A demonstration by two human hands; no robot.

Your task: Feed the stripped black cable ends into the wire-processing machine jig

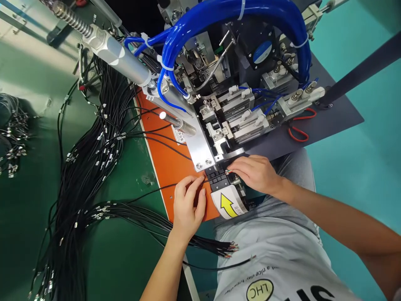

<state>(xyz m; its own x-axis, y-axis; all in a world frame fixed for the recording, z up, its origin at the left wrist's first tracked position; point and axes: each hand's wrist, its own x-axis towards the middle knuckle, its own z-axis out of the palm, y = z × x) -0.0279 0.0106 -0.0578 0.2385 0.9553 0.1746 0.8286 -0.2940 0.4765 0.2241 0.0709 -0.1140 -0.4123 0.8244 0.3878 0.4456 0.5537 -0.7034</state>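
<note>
My left hand (189, 205) rests over the orange plate, its fingers curled on a black cable (216, 177) close to the machine's feed track. The thumb stands a little apart from the index finger. At the cable's stripped end, which shows small coloured wires, my right hand (258, 173) pinches with thumb and fingertips. That end lies over the black track (221, 183), just in front of the metal clamps. A white cover with a yellow arrow (228, 203) sits right below the cable. The exact fingertip contact of both hands is partly hidden.
A machine with metal cylinders (239, 113) and a thick blue hose (238, 10) stands ahead. Many black cables (94, 146) lie bundled on the green table (131, 251) at left. A cable bunch (216, 246) reaches over the lap. Red-handled scissors (297, 133) lie at right.
</note>
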